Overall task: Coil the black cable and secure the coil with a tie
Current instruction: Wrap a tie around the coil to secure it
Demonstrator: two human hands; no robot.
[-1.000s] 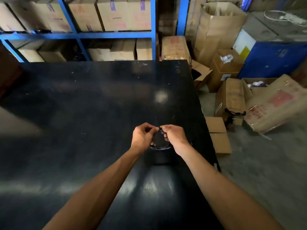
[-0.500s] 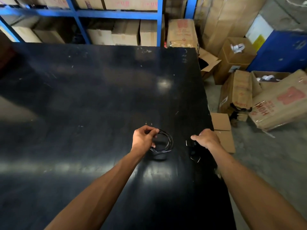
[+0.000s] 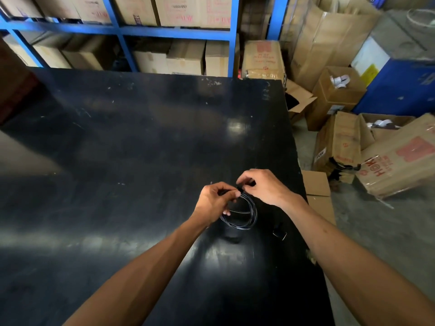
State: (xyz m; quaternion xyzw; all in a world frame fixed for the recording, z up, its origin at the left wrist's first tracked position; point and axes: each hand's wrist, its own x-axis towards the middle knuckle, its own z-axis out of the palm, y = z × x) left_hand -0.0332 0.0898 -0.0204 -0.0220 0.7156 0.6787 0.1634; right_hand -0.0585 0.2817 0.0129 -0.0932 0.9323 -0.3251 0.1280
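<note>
Half a second ago the right hand [image 3: 263, 188] was off at the table's right edge; it has now come back to meet the left hand [image 3: 215, 200] just right of the frame's centre, fingertips pinched on something small and dark, probably the tie, though it is too small to be sure. The left hand grips the top of the black cable [image 3: 244, 214], which hangs as a finished coil above the black table [image 3: 141, 149]. Coiling looks done, and tying is seemingly about to start.
</note>
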